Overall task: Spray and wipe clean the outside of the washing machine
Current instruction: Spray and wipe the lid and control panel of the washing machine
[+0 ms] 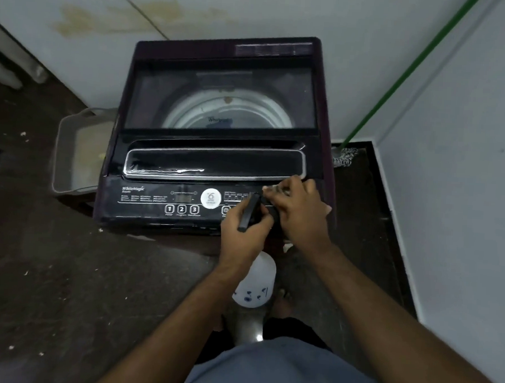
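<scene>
Both hands (245,229) (298,207) around spray bottle (254,282)

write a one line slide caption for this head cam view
Left hand grips the spray bottle by its black head while the right hand holds a cloth over the washing machine.

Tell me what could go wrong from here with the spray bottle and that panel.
The left hand holds the spray bottle by its black head, right above the control panel; spray could soak the buttons. The right hand fiddles at the nozzle with a cloth bunched under it, so the bottle may slip or squirt the fingers.
</scene>
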A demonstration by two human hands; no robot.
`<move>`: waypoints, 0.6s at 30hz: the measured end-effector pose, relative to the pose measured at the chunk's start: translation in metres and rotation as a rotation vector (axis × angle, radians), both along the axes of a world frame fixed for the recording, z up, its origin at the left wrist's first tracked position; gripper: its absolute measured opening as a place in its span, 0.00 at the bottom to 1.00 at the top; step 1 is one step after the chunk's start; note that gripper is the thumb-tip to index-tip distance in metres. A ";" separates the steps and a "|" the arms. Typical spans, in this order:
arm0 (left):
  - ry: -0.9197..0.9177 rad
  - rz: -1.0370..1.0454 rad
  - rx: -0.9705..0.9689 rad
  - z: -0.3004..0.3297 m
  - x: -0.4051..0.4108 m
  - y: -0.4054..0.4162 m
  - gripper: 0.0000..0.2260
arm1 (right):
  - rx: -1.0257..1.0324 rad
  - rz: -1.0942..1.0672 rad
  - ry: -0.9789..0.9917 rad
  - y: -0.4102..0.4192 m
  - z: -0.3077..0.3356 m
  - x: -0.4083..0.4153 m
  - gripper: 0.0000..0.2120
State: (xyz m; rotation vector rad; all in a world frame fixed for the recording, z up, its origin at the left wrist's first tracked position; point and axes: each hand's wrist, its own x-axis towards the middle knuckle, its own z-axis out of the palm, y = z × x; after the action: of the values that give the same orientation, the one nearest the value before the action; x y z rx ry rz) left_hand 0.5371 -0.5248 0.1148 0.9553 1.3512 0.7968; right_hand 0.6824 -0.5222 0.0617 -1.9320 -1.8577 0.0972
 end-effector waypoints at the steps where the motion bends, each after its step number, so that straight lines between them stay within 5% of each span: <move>1: -0.012 0.019 -0.003 0.003 -0.008 -0.001 0.14 | -0.014 -0.018 -0.011 0.004 0.000 -0.015 0.18; 7: -0.006 0.062 0.042 -0.005 -0.079 0.012 0.02 | -0.056 -0.144 -0.076 0.023 -0.002 -0.107 0.19; 18: 0.048 0.114 0.102 -0.021 -0.256 0.054 0.02 | 0.025 -0.272 -0.172 0.089 -0.004 -0.291 0.14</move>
State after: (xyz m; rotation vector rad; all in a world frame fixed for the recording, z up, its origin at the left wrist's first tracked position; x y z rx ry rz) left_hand 0.2807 -0.4708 0.0942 0.9891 1.4275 0.9418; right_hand 0.3910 -0.4329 0.0577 -2.2137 -1.6690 -0.1827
